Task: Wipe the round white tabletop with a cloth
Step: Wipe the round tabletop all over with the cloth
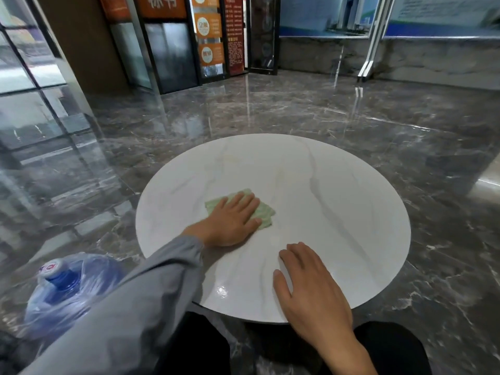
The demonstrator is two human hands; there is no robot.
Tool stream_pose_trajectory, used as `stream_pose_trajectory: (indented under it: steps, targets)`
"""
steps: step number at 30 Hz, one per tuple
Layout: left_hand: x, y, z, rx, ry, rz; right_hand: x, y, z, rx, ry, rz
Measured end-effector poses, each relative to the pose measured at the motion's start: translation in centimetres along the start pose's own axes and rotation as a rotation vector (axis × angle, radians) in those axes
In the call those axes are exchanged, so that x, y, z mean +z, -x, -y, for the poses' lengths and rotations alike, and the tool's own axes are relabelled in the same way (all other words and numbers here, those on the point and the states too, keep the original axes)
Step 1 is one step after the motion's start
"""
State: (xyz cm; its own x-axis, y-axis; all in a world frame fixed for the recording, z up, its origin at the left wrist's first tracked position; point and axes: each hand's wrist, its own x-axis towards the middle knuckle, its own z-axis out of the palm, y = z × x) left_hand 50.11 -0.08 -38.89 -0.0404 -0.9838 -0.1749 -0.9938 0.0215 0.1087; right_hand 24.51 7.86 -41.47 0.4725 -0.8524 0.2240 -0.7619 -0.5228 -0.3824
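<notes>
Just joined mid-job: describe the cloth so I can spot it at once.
Find the round white tabletop in the middle of the dark marble floor. Left of its centre, the left hand presses flat on a cloth. It is pale green, the only coloured thing on the white top; the right hand rests on bare tabletop.

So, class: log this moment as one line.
left hand: flat on pale green cloth | right hand: resting on round white tabletop

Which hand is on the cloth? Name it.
The left hand, from the grey sleeve, presses flat on the green cloth; the right hand rests on bare tabletop.
</notes>
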Motion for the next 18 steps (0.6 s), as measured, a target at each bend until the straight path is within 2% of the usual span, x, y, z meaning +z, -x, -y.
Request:
stream_pose_trajectory:
  steps: [3, 8, 10, 15, 18]
  targets:
    - [1.0, 3.0, 1.1, 0.004, 0.032, 0.01, 0.0, 0.0, 0.0, -0.009, 0.0, -0.002]
    - [-0.5, 4.8, 7.4, -0.228, 0.052, 0.03, -0.3, -0.2, 0.2, -0.008, -0.012, 0.018]
    - [-0.3, 5.5, 8.1, -0.265, 0.04, 0.016, -0.3, -0.1, 0.1, -0.004, -0.015, 0.008]
    - [1.8, 10.0, 3.4, -0.199, 0.032, -0.025, 0.0, -0.1, 0.2, -0.007, -0.022, -0.019]
    - [3.8, 15.2, -0.6, -0.208, 0.039, -0.118, 0.0, 0.0, 0.1, -0.013, -0.019, -0.026]
